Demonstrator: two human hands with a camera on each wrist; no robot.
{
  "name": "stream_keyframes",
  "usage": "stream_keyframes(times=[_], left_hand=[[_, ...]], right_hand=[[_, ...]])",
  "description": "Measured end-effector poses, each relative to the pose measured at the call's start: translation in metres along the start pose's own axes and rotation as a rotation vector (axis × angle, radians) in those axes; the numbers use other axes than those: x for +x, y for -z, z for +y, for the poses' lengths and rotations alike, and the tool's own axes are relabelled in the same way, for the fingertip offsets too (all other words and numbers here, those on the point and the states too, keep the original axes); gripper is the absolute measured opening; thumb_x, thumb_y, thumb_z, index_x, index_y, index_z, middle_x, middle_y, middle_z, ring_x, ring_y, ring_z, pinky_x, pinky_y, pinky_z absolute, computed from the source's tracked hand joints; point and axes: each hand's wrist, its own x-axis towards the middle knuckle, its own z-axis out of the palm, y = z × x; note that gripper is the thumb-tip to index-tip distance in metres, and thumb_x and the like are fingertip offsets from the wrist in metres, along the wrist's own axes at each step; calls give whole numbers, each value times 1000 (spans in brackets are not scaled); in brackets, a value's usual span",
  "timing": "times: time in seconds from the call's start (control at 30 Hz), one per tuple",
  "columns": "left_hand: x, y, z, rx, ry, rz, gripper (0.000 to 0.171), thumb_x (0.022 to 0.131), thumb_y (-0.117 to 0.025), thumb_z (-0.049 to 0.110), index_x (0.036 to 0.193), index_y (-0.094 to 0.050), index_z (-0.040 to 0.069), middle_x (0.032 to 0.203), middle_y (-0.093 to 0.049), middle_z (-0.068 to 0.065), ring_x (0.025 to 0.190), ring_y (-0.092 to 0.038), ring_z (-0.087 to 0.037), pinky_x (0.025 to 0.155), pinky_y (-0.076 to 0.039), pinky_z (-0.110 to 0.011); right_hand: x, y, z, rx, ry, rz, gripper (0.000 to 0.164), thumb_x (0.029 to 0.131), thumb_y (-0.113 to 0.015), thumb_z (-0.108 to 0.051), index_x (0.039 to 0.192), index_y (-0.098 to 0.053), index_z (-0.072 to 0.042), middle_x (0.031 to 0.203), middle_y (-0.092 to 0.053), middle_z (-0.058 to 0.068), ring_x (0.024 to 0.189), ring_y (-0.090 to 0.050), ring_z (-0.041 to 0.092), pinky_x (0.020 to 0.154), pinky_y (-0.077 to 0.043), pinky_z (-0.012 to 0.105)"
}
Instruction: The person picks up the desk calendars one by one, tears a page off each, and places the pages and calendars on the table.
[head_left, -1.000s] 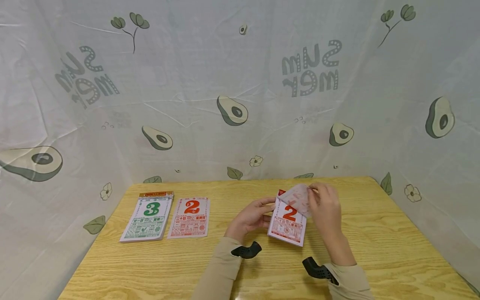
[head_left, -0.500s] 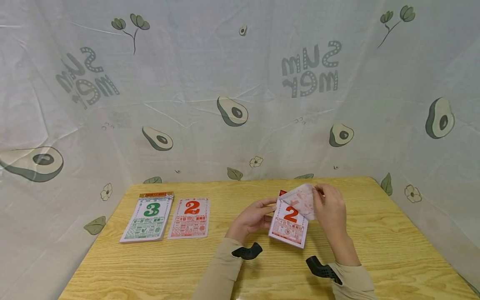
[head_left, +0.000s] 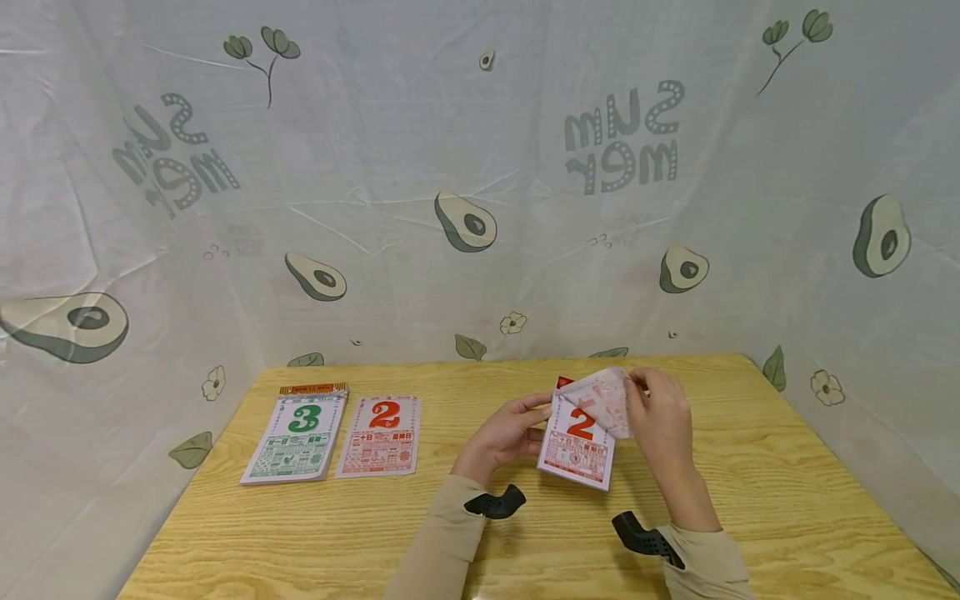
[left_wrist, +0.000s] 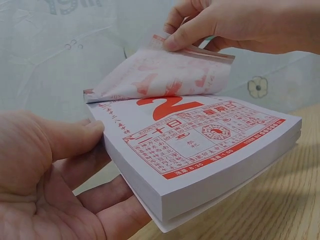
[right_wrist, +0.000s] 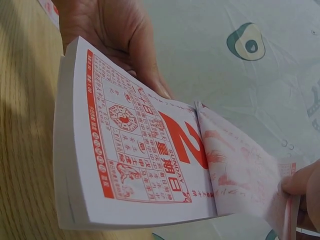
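A thick tear-off calendar (head_left: 576,458) with a red 2 on its page is held up by my left hand (head_left: 506,435). In the left wrist view the thumb of that hand (left_wrist: 40,170) lies on the pad's left edge, with fingers underneath. My right hand (head_left: 660,417) pinches the top sheet (head_left: 606,398), which is lifted and folded back across the pad's upper part. The right wrist view shows the sheet (right_wrist: 240,172) stretched from the pad (right_wrist: 135,135) to the thumb and fingers (right_wrist: 300,182). Some of the pad's top is hidden beneath the sheet.
On the wooden table (head_left: 360,542), at the left, lies another calendar pad (head_left: 296,437) with a green 3. Beside it is a loose sheet (head_left: 378,437) with a red 2. A printed curtain (head_left: 390,292) hangs behind the table.
My right hand has moved slightly right with the pinched sheet, drawing it further back across the pad. The left hand keeps its hold, and the pad shifts only a little.
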Motion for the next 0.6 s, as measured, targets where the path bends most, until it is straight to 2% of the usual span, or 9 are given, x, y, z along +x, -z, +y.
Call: stream_keyframes(times=[0.4,0.6], left_hand=[[2,0,0,-7,-37,49,39,103,-48,18,142,-50,14,111,-68,-8,81,-68,-16,66,-56,-31],[2,0,1,-35,-55,73,40,103,-48,18,142,-50,14,118,-67,-9,84,-69,-16,71,-57,-32]], right_hand=[[0,-2,-2,11,-1,-12,7,89,-65,2,92,-64,7,87,-67,22,82,-60,34,70,-51,48],[0,-3,-3,28,5,-14,8,88,-66,2,92,-64,8,86,-66,23,80,-61,35,70,-52,48]])
